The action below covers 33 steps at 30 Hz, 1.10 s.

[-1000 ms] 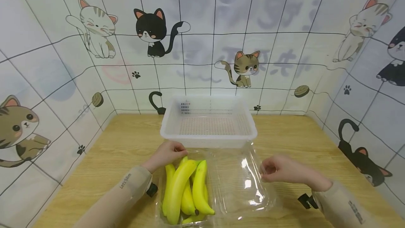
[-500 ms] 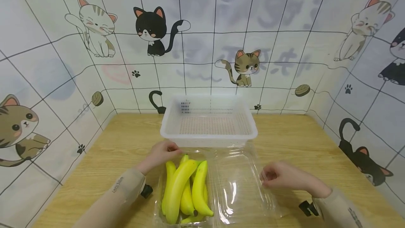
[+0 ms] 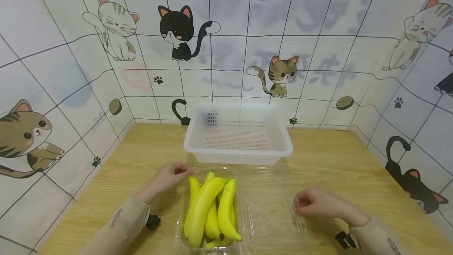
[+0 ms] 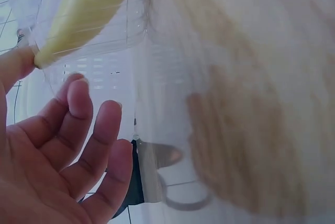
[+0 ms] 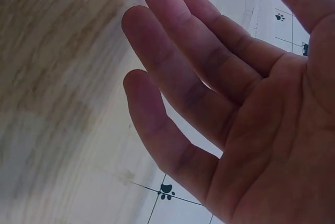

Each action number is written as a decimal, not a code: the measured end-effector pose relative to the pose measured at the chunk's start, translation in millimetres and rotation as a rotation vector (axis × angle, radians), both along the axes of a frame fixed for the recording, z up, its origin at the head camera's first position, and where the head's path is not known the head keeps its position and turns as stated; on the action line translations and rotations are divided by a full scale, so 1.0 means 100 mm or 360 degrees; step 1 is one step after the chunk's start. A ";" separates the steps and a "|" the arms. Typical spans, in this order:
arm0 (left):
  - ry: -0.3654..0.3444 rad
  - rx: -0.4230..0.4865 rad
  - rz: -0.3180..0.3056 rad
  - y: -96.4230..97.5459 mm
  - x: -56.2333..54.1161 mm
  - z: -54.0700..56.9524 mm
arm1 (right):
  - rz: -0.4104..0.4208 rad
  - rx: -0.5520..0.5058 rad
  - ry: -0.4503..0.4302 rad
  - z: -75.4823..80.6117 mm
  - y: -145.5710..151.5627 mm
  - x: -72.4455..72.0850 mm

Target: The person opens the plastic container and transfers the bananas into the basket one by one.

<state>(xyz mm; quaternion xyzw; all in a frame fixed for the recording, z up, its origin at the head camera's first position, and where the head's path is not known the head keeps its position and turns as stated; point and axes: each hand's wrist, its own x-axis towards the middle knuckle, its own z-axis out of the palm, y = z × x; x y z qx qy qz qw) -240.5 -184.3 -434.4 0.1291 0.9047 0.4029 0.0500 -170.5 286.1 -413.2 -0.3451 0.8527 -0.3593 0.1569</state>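
A clear plastic clamshell box (image 3: 243, 207) lies opened on the table, with several yellow bananas (image 3: 202, 211) in its left half. My left hand (image 3: 169, 177) is at the far left corner of the box. In the left wrist view its thumb (image 4: 18, 67) appears to touch the rim beside a banana tip, and the other fingers are loosely bent. At the right edge of the transparent lid (image 3: 272, 207) is my right hand (image 3: 320, 203), fingers relaxed and slightly bent. Whether its fingertips touch the lid edge is hard to tell.
Behind the box stands a white perforated plastic basket (image 3: 238, 156), near the back wall. The wood-grain table (image 3: 141, 148) is bordered by cat-print walls (image 3: 226, 70) at the back and on both sides.
The lid has come down flatter on the right. My left hand has shifted left and slightly away from the bananas, while my right hand has lowered a little along the lid edge.
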 end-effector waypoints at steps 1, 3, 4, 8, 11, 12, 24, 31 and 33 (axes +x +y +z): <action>-0.0016 0.0005 0.0000 0.00 0.01 0.00 | -0.0001 -0.0003 -0.0008 -0.01 0.00 0.00; -0.0030 0.0027 -0.0008 0.00 0.01 -0.01 | -0.0008 -0.0007 -0.0024 -0.04 0.00 0.00; -0.0032 0.0043 -0.0017 0.00 0.01 -0.01 | -0.0014 -0.0006 -0.0040 -0.05 0.00 0.00; -0.0036 0.0108 -0.0044 0.02 0.00 -0.04 | -0.0055 0.0024 -0.0110 -0.07 -0.01 0.01; -0.0052 0.0133 -0.0033 0.04 -0.01 -0.05 | -0.0072 0.0050 -0.0136 -0.08 -0.01 0.01; -0.0056 0.0142 -0.0029 0.05 -0.01 -0.04 | -0.0075 0.0059 -0.0134 -0.08 -0.01 0.01; -0.0079 0.0153 0.0050 0.13 -0.07 0.00 | -0.0171 0.0162 -0.0092 -0.13 -0.03 -0.08; -0.0088 0.0134 0.0092 0.14 -0.15 -0.04 | -0.0191 0.0170 -0.0067 -0.14 -0.02 -0.12; -0.0090 0.0129 0.0105 0.15 -0.17 -0.05 | -0.0205 0.0169 -0.0078 -0.14 -0.01 -0.13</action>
